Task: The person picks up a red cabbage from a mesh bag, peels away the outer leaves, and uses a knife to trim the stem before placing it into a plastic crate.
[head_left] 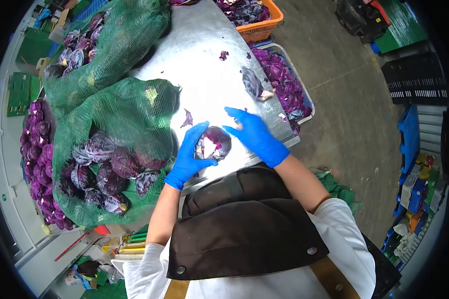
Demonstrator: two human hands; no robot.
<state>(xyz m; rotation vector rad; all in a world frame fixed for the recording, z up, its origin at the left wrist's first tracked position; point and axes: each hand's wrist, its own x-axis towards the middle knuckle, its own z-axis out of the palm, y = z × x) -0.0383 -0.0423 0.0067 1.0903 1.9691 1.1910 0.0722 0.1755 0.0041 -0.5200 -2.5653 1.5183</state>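
Observation:
A red cabbage [214, 143] with its pale cut stem facing up rests on the metal table [204, 65] near the front edge. My left hand [190, 154], in a blue glove, is wrapped round the cabbage's left side, thumb in front. My right hand [257, 134], also gloved in blue, is to the right of the cabbage and apart from it, with fingers spread and nothing visible in it. Beyond my right hand, a loose outer leaf [252, 83] lies by the table's right edge. Small purple scraps [187, 118] lie behind my left hand.
Green net sacks [119, 112] of red cabbages cover the table's left part. Peeled purple cabbages [37, 159] are heaped at the far left. An orange crate [257, 32] and a pale bin [312, 104] of purple leaves stand along the right side.

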